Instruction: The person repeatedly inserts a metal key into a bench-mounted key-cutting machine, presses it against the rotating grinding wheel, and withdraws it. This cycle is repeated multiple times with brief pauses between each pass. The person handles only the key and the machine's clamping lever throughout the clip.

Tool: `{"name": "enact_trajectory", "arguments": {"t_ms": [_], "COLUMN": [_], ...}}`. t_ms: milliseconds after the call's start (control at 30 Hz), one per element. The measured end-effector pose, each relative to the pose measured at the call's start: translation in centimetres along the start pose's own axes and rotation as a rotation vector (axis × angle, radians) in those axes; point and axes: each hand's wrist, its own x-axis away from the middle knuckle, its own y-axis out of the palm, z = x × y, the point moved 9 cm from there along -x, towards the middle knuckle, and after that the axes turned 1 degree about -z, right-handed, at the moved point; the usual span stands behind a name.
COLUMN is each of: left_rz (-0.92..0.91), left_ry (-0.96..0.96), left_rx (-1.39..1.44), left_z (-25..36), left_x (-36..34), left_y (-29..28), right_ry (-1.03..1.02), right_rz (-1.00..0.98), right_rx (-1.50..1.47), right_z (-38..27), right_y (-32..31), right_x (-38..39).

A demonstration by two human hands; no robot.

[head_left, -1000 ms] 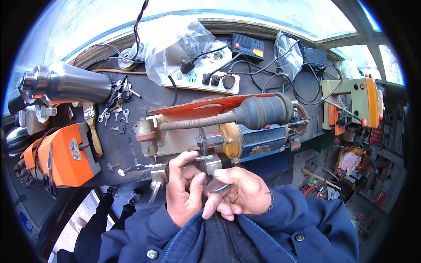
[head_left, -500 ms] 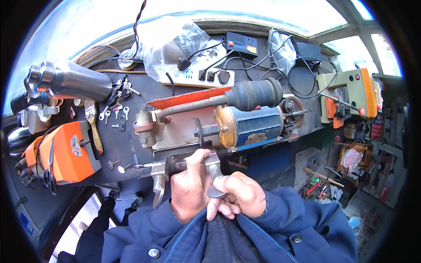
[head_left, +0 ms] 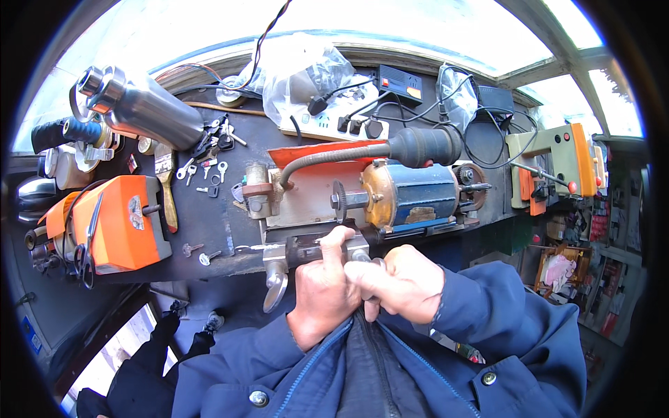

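Observation:
A key-cutting machine with a blue motor (head_left: 419,191), toothed cutter wheel (head_left: 339,199) and flexible-necked lamp (head_left: 422,145) lies on the bench. My left hand (head_left: 320,299) is closed on the machine's front carriage, its index finger raised over the dark bar between two steel clamps. The left clamp (head_left: 275,256) has a free wing knob (head_left: 275,290) hanging below it. My right hand (head_left: 397,282) is closed on the right clamp's (head_left: 357,244) knob, thumb pressed across it; the knob is mostly hidden. Several loose keys (head_left: 209,258) lie left of the carriage.
An orange machine (head_left: 122,233), scissors (head_left: 89,252), a brush (head_left: 166,188) and a steel flask (head_left: 157,115) crowd the left. A power strip (head_left: 313,129), cables and plastic bags line the window. A beige machine (head_left: 557,157) stands right. A dark-clothed person's leg (head_left: 153,355) shows lower left.
My right thumb and fingers have turned with the round knob, now covering most of it. My left hand has shifted slightly up along the carriage. The whole view has shifted a little.

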Motion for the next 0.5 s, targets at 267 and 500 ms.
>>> {"name": "enact_trajectory", "arguments": {"t_ms": [267,500], "left_rz": [-0.044,-0.078], "left_ry": [-0.082,-0.055], "left_rx": [0.005,0.002], "left_z": [-1.5,-1.6], "left_x": [0.5,0.3], "left_y": [0.4,0.5], "right_ry": [0.083,0.138], "right_rz": [-0.098,-0.153], "right_rx": [-1.382,-1.301], "right_z": [2.5,3.3], "right_y": [5.8,5.5], "right_x": [-0.4,-0.1]}}
